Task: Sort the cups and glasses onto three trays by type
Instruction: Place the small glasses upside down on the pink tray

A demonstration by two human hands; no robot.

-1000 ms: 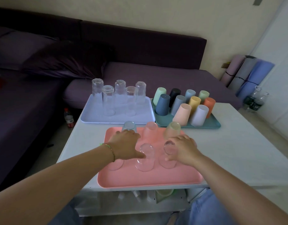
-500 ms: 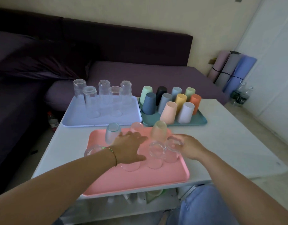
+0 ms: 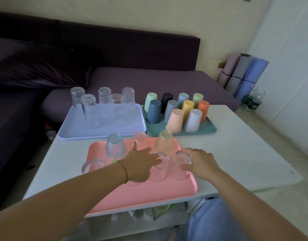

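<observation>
The right grip (image 3: 198, 162) clamps a short clear upturned glass (image 3: 182, 158) on the pink plastic tray (image 3: 149, 197); the left grip (image 3: 141, 164), spread, touches its neighbour (image 3: 158, 173) (probably aligning rows).

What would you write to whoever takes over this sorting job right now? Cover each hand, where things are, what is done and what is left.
Left hand: open, fingers resting on a clear glass on the pink tray.
Right hand: grips the next clear glass beside it.
Done: tall glasses on the lilac tray, coloured cups on the teal tray, short glasses on the pink one.
Left: nothing looks unsorted; probably only straightening the pink tray's rows.
</observation>
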